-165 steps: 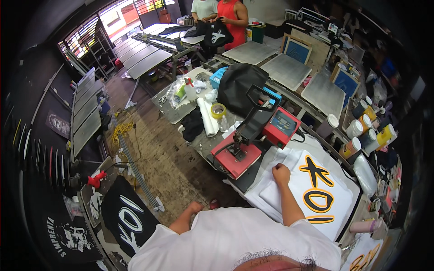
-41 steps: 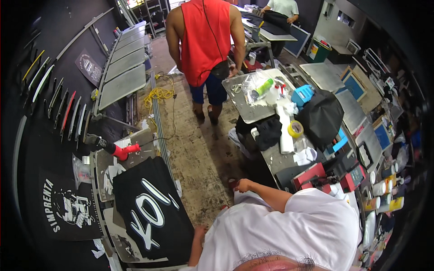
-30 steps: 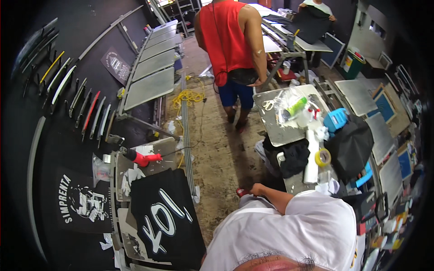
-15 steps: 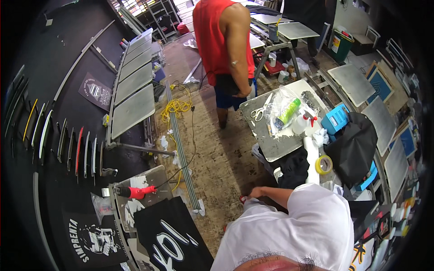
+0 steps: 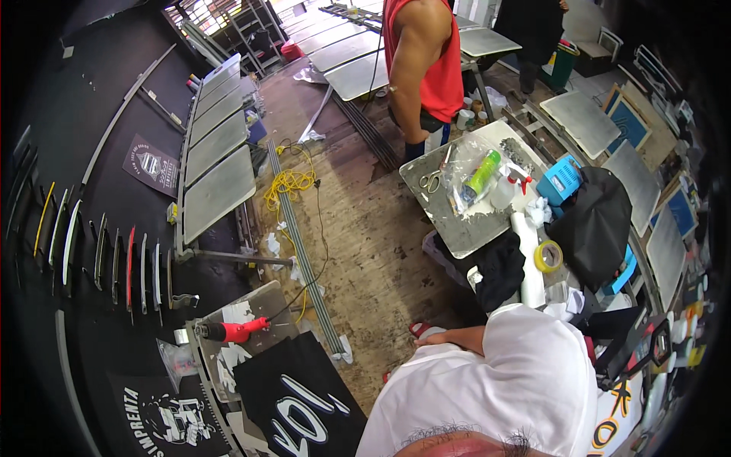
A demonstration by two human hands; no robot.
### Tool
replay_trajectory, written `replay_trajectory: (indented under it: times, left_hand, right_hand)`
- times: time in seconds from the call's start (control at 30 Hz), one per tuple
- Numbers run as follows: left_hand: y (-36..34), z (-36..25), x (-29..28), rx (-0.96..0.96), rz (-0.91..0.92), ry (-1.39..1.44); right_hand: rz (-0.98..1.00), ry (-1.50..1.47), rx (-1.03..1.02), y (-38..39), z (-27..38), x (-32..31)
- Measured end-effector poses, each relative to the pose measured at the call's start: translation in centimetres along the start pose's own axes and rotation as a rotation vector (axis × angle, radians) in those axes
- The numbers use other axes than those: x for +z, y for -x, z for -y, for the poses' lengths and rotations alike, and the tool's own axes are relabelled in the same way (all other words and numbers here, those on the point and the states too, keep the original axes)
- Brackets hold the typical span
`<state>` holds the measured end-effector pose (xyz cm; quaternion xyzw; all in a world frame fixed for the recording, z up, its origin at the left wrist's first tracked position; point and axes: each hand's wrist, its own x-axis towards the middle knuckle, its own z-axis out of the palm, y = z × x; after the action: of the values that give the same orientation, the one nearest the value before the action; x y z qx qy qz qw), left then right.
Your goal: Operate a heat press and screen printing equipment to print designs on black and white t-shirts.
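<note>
While the wearer's white shirt (image 5: 502, 381) fills the lower middle of the view, only one bare forearm (image 5: 449, 337) shows above it, lying across the body toward the left; the hand at its end is hidden at the shirt's edge, so whether it is open or closed on anything cannot be told, and which arm it is stays unclear. Just beside that end of the forearm a red sandal (image 5: 417, 329) shows on the wooden floor. Lower left, near the arm, a black shirt with white lettering (image 5: 301, 400) lies on a platen, and beyond it a red heat gun (image 5: 228, 330) rests on a paper-patched board. To the right of the arm stands a grey table (image 5: 464, 221) carrying scissors (image 5: 432, 180), a green bottle (image 5: 483, 174), a roll of yellow tape (image 5: 547, 256) and a blue basket (image 5: 561, 180). Behind the table stands a person in a red sleeveless top (image 5: 426, 53).
</note>
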<state>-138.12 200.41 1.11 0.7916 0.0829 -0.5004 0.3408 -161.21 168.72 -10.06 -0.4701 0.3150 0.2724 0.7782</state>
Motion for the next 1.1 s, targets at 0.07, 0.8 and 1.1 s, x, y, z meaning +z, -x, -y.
replay_trajectory:
  times: [0.07, 0.8, 1.1]
  left_hand:
    - [-0.1, 0.4, -0.7, 0.001, -0.004, 0.008]
    - [4.2, 10.3, -5.4, -0.11, -0.191, 0.384]
    - [7.9, 17.9, -4.3, -0.207, -0.361, 0.693]
  right_hand:
    - [0.009, -0.082, 0.033, -0.5, -1.3, 0.1]
    - [-0.211, 0.855, 0.07, -9.7, 9.6, 3.8]
    - [-0.059, 0.401, -0.232, -11.4, 27.2, 19.8]
